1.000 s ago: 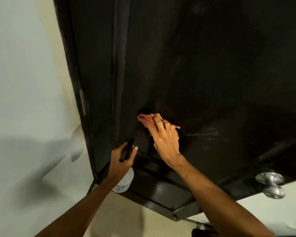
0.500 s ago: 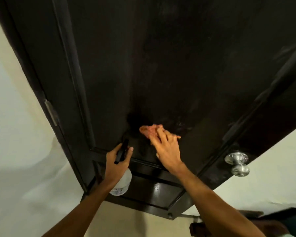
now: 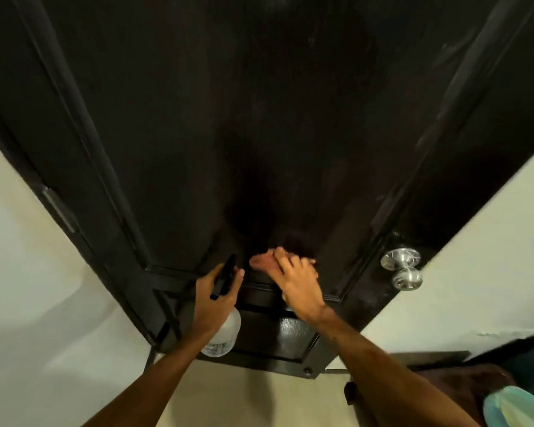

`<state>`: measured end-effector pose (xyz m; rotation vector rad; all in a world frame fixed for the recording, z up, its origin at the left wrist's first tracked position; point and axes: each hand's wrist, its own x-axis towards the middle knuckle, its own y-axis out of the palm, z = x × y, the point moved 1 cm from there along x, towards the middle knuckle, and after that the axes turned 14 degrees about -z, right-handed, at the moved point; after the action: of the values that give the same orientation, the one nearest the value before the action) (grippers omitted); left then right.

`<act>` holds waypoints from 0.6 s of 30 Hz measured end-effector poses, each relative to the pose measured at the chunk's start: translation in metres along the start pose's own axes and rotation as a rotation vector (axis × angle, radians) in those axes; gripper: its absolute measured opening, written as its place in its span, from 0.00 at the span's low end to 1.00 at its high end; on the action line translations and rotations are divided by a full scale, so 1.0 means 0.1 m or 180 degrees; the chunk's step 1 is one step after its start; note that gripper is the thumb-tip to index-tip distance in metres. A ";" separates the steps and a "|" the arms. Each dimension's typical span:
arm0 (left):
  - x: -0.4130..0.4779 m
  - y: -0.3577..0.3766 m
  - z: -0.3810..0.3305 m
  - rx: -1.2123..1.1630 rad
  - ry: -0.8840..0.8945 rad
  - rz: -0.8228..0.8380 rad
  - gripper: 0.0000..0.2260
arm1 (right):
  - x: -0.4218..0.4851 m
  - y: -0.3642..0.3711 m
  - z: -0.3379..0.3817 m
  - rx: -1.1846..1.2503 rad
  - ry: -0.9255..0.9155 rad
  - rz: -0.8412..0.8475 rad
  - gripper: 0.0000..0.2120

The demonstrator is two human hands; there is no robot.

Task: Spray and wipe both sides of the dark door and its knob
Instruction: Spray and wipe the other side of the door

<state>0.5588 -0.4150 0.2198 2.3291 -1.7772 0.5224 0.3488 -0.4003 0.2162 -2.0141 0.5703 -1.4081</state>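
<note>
One face of the dark door (image 3: 259, 118) is mid-wipe: right hand (image 3: 296, 278) presses cloth (image 3: 261, 262) flat-fingered, left hand (image 3: 211, 298) grips spray bottle (image 3: 224, 334); knob (image 3: 403, 269) at three o'clock and far face likely remain.

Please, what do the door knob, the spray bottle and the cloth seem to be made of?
The knob: brushed silver metal, it seems; it gleams. The spray bottle: translucent whitish plastic body, black head, probably plastic. The cloth: soft reddish fabric, crumpled under the right hand.
</note>
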 end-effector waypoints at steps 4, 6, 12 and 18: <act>-0.02 0.09 -0.07 -0.0023 -0.0058 0.0070 0.09 | -0.28 0.09 -0.11 0.0260 0.0468 0.0200 0.49; 0.03 0.07 -0.11 -0.0052 0.0009 0.0057 0.09 | -0.10 -0.06 -0.25 0.0540 0.0877 -0.0454 0.42; -0.16 0.40 -0.08 -0.0088 0.0074 0.0402 0.03 | -0.31 -0.10 -0.17 0.1310 0.3639 -0.1643 0.34; -0.29 0.73 -0.16 -0.0011 0.0191 0.0732 0.09 | -0.65 0.18 -0.08 0.2162 0.5934 -0.1779 0.35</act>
<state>0.4796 -0.4037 0.2178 2.0945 -2.0270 0.6143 0.3194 -0.3734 0.1615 0.1711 0.0592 -2.9742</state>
